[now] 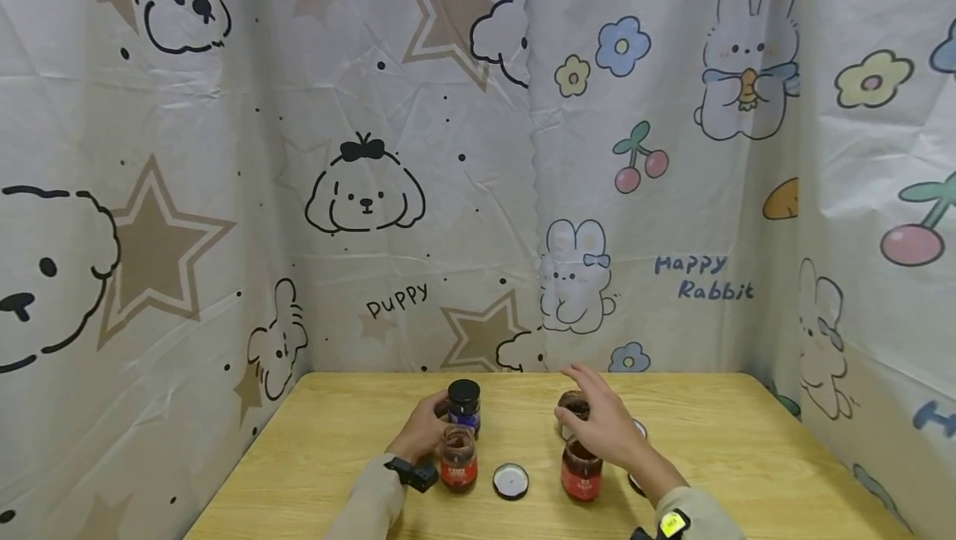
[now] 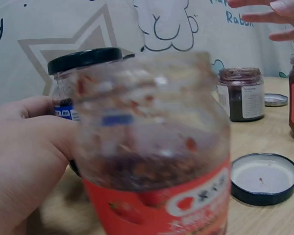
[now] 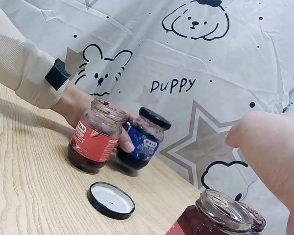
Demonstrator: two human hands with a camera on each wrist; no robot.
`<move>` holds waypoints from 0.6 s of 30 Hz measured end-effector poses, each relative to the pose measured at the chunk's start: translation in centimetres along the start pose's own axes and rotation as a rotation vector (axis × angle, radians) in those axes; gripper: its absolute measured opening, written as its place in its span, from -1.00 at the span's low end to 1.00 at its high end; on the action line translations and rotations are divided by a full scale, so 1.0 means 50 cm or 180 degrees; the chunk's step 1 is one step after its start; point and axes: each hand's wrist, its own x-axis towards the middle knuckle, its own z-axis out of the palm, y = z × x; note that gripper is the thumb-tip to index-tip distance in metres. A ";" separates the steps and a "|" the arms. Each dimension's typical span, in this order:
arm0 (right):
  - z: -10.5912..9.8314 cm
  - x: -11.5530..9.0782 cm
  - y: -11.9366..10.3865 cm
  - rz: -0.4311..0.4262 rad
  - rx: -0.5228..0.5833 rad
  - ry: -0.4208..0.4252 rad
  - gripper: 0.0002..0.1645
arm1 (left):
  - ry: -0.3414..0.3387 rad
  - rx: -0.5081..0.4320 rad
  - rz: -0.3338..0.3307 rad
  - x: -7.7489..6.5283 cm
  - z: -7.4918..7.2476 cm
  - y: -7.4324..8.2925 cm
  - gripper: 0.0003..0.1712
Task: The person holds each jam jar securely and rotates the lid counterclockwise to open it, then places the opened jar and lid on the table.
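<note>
My left hand (image 1: 423,428) grips a blue-labelled jam jar (image 3: 141,141) with a black screw lid on it. In front of that hand stands an open jam jar with a red strawberry label (image 1: 459,461), its glass smeared inside; it hides part of the grip in the left wrist view. My right hand (image 1: 608,424) hovers over two more open jars, its fingers apart and holding nothing. One is a fuller red-labelled jam jar (image 1: 582,474); behind it stands a dark jam jar with a pale label (image 2: 241,95).
A lid (image 1: 511,481) lies inner side up on the wooden table (image 1: 299,474) between the red-labelled jars. Another lid (image 2: 275,100) lies by the dark jar, and a third lid (image 1: 636,484) is partly hidden under my right wrist. Printed curtains (image 1: 418,192) enclose the table's back and sides.
</note>
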 end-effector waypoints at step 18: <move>0.002 0.000 -0.010 -0.0072 0.0070 0.0133 -0.25 | 0.0427 -0.0357 -0.0105 0.012 -0.045 0.087 -0.26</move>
